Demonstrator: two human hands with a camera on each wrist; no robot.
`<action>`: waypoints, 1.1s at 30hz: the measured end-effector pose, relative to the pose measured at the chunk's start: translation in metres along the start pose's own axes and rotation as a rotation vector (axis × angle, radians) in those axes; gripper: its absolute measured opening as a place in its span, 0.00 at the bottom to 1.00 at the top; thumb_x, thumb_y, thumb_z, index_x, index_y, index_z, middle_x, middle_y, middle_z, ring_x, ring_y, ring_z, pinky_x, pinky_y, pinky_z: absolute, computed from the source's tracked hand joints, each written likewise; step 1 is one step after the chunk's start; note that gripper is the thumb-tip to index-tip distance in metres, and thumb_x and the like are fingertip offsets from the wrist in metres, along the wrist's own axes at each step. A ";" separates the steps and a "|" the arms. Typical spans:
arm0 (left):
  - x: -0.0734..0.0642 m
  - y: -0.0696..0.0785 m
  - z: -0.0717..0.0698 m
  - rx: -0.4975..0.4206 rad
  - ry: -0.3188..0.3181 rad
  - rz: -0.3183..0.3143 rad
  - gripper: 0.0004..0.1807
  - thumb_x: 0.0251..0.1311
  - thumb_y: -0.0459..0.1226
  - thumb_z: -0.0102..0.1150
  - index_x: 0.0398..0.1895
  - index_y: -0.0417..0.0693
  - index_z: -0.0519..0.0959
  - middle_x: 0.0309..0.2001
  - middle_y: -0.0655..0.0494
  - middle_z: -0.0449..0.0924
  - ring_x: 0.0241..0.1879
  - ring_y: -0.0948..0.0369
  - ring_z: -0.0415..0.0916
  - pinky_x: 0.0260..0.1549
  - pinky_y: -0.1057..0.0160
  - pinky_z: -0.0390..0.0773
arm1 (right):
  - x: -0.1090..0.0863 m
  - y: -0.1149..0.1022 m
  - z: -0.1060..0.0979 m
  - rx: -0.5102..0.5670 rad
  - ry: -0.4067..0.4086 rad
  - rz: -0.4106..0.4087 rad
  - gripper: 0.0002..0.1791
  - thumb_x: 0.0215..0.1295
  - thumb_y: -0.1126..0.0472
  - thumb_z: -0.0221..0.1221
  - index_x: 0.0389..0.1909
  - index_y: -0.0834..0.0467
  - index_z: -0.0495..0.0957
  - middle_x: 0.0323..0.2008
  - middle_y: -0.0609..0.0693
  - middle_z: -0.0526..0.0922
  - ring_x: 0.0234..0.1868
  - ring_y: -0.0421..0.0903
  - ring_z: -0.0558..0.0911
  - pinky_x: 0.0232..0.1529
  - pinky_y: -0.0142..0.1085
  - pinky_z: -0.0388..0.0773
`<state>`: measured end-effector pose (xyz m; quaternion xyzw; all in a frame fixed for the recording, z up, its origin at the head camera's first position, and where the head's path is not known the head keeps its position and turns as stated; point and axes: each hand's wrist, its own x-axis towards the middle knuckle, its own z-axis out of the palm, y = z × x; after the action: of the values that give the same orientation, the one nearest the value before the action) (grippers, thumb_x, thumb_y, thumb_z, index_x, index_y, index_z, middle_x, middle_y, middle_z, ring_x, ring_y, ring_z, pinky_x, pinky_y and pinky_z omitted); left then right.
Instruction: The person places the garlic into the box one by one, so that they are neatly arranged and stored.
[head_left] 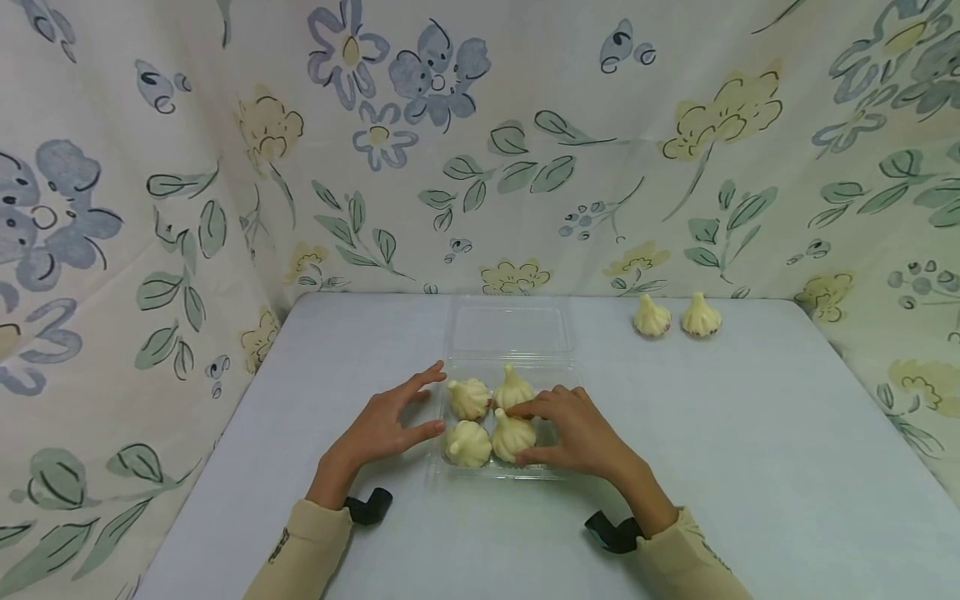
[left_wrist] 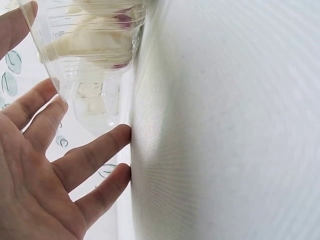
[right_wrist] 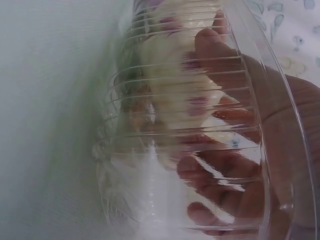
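Observation:
A clear plastic clamshell container (head_left: 495,475) lies with its lid laid back, several pale garlic bulbs (head_left: 468,400) inside its base. My right hand (head_left: 573,429) reaches in from the right and holds the front-right garlic bulb (head_left: 514,435) between thumb and fingers. Through the ribbed wall, the right wrist view shows the thumb (right_wrist: 212,47) against a bulb with purple marks. At the container's left side my left hand (head_left: 390,421) is spread, fingers extended. In the left wrist view, upper fingers (left_wrist: 42,102) lie at the clear rim and two lower fingertips meet the table.
Two more garlic bulbs (head_left: 652,317) sit side by side at the table's back right. The container's raised lid (head_left: 512,329) extends toward the back edge of the white table (head_left: 735,433). Floral cloth (head_left: 480,167) hangs behind and at both sides.

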<state>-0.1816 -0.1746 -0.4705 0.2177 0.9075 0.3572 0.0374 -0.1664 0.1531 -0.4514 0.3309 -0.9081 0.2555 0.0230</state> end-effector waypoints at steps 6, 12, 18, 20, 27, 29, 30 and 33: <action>0.000 0.001 0.000 0.004 -0.002 -0.004 0.46 0.62 0.55 0.67 0.81 0.68 0.56 0.75 0.69 0.67 0.66 0.53 0.77 0.68 0.32 0.64 | -0.001 0.001 -0.001 0.056 0.006 0.008 0.32 0.49 0.41 0.77 0.58 0.42 0.84 0.49 0.38 0.88 0.48 0.44 0.80 0.47 0.38 0.63; 0.000 0.001 0.000 -0.004 -0.003 -0.005 0.46 0.62 0.55 0.67 0.81 0.68 0.56 0.75 0.70 0.67 0.66 0.53 0.77 0.68 0.32 0.64 | -0.002 0.001 -0.005 0.129 0.012 0.033 0.33 0.48 0.44 0.77 0.58 0.46 0.84 0.45 0.37 0.87 0.47 0.45 0.80 0.47 0.38 0.64; 0.000 0.001 0.000 -0.004 0.000 0.001 0.46 0.62 0.56 0.67 0.81 0.69 0.56 0.74 0.69 0.68 0.66 0.52 0.77 0.68 0.31 0.64 | -0.002 0.004 -0.005 0.199 0.057 0.009 0.30 0.51 0.49 0.77 0.57 0.49 0.84 0.45 0.43 0.87 0.46 0.48 0.80 0.49 0.40 0.68; 0.000 0.000 0.000 -0.005 0.003 0.001 0.46 0.62 0.56 0.67 0.81 0.69 0.55 0.74 0.69 0.68 0.66 0.52 0.78 0.68 0.31 0.64 | -0.002 0.005 -0.006 0.212 0.094 -0.016 0.29 0.51 0.50 0.77 0.56 0.51 0.84 0.45 0.46 0.87 0.45 0.49 0.80 0.49 0.41 0.70; -0.001 0.002 0.000 -0.006 0.007 -0.013 0.46 0.61 0.54 0.68 0.80 0.71 0.56 0.74 0.69 0.68 0.66 0.52 0.77 0.68 0.31 0.64 | -0.002 0.012 -0.010 0.210 0.247 -0.013 0.24 0.53 0.55 0.77 0.52 0.51 0.85 0.41 0.46 0.87 0.46 0.50 0.77 0.52 0.46 0.69; -0.001 0.002 0.000 -0.003 0.006 -0.015 0.46 0.61 0.54 0.68 0.81 0.71 0.56 0.74 0.69 0.67 0.66 0.52 0.77 0.68 0.31 0.64 | -0.002 0.015 -0.012 0.207 0.288 0.012 0.23 0.53 0.56 0.77 0.51 0.51 0.85 0.41 0.45 0.86 0.46 0.50 0.75 0.52 0.46 0.67; -0.001 0.002 0.000 0.000 0.006 -0.011 0.46 0.62 0.54 0.68 0.81 0.70 0.56 0.75 0.68 0.67 0.66 0.52 0.77 0.68 0.30 0.64 | -0.002 0.017 -0.013 0.207 0.307 0.027 0.22 0.53 0.56 0.77 0.50 0.50 0.86 0.41 0.44 0.86 0.45 0.49 0.75 0.51 0.46 0.66; 0.000 0.002 0.000 0.003 0.006 -0.009 0.46 0.62 0.55 0.67 0.81 0.68 0.56 0.75 0.68 0.67 0.66 0.51 0.77 0.67 0.30 0.64 | -0.002 0.022 -0.018 0.198 0.362 0.068 0.21 0.53 0.56 0.77 0.49 0.50 0.86 0.41 0.44 0.87 0.45 0.47 0.74 0.49 0.45 0.68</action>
<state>-0.1805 -0.1732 -0.4691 0.2127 0.9092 0.3562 0.0357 -0.1807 0.1770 -0.4459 0.2493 -0.8702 0.3996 0.1446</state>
